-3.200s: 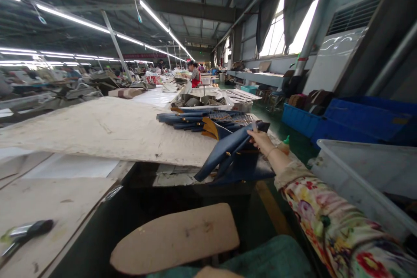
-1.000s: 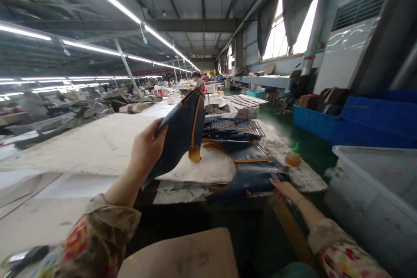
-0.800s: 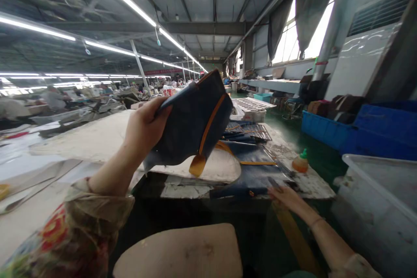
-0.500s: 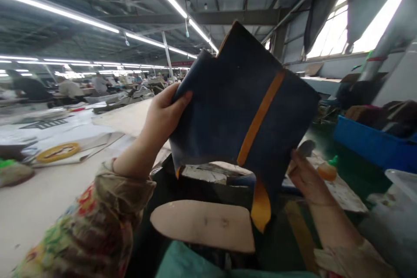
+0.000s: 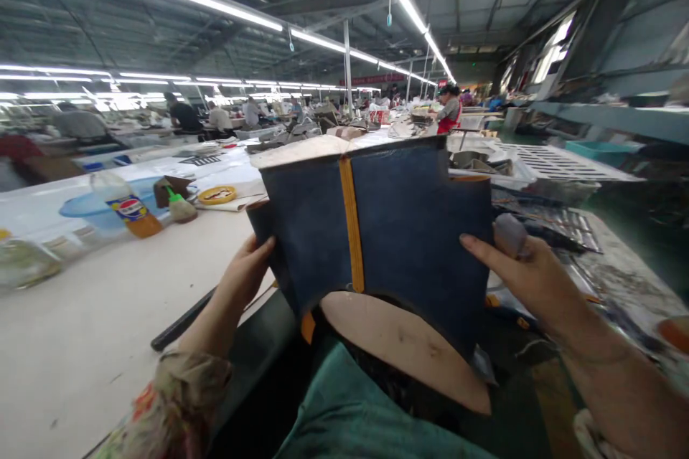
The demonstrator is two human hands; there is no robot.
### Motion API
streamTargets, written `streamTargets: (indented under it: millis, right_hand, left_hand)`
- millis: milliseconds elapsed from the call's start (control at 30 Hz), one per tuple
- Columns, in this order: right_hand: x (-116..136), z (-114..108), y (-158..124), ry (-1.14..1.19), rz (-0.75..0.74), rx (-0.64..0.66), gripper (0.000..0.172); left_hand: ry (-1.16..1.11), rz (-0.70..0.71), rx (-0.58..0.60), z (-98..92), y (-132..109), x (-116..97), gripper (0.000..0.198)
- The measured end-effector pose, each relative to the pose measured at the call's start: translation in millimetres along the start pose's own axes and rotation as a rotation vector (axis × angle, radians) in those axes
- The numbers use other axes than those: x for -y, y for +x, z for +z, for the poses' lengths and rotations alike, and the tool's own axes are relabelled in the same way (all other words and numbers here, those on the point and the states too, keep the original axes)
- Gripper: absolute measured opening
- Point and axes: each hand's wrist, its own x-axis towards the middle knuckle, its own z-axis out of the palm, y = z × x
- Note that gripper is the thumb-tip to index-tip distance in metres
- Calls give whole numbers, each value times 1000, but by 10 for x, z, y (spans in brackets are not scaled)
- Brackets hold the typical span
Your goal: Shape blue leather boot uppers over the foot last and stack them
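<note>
Both hands hold up a dark blue leather panel [image 5: 306,229] before me, with a tan stitched strip [image 5: 352,229] running down it and a curved cut-out along its lower edge. My left hand [image 5: 245,272] pinches the left side, thumb in front. At the right side, my right hand [image 5: 517,272] grips it with the thumb on the face and the other fingers largely hidden. A greyish translucent piece [image 5: 510,233] sits by the right fingers; whether it is worn or held I cannot tell. Below the panel, a beige board [image 5: 403,344] lies above my green-covered lap [image 5: 349,409].
A pale worktable [image 5: 97,344] on the left bears a drink bottle [image 5: 132,208], a blue basin [image 5: 80,208], a yellow ring-shaped item [image 5: 217,195] and a black rod-like tool [image 5: 183,319]. A cluttered bench [image 5: 624,272] stands at right. Several people work farther back.
The panel has come down and turned from tilted to nearly level, its strip now close to upright. Both hands stay on it. My view has swung to the right-hand side of the scene's left, showing more worktable.
</note>
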Motion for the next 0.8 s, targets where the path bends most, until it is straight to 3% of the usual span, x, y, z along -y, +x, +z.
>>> streamTargets:
  millis: [167,267,400,600,700,800]
  right_hand:
    - [-87,162,-117,-294,-117,243,37]
    - [-124,159,-187,-339,-144,307,38]
    - [41,128,-231,-322,-208,264,34]
    - [421,235,-201,-212,-329,84,22]
    - [474,299,-171,-199,-378,101,19]
    - [404,300,-171,-237,-369,139,22]
  left_hand:
    - [-93,-414,38,-155,-397,938,58]
    - [-132,-516,55,-155,-539,1253,57]
    - [-187,-471,35,-169,-506,1274,52]
    - [-212,-298,-151,-283,-336,1123,43]
    - [-180,-283,-182,-316,-285,1128,39]
    - [-125,-355,-132,-251,-296,1215,35]
